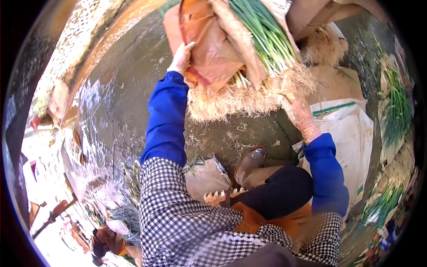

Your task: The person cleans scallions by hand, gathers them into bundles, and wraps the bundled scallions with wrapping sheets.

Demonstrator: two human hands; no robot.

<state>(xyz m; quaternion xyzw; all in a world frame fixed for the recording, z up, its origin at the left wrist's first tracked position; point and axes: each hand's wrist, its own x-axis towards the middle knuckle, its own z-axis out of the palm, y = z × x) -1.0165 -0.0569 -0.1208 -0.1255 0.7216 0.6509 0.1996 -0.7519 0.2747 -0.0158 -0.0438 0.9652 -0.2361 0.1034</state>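
A large bundle of green onions (271,42) lies in front of me, green leaves pointing away and a thick fringe of pale roots (231,102) toward me. Brown-orange wrapping sheets (218,49) cover its left part and fold between the stalks. My left hand (181,58) is closed on the left edge of the wrapping, thumb on top. At the right corner of the roots, my right hand (296,109) is closed around some root ends, its fingers partly hidden among them.
Another rooted bundle (327,46) sits at the upper right beside a cardboard piece (336,84). A white sack (344,133) lies on the right. More green onions (396,107) line the far right. My boot (251,162) stands on the wet floor (120,89) near a toothed tool (220,196).
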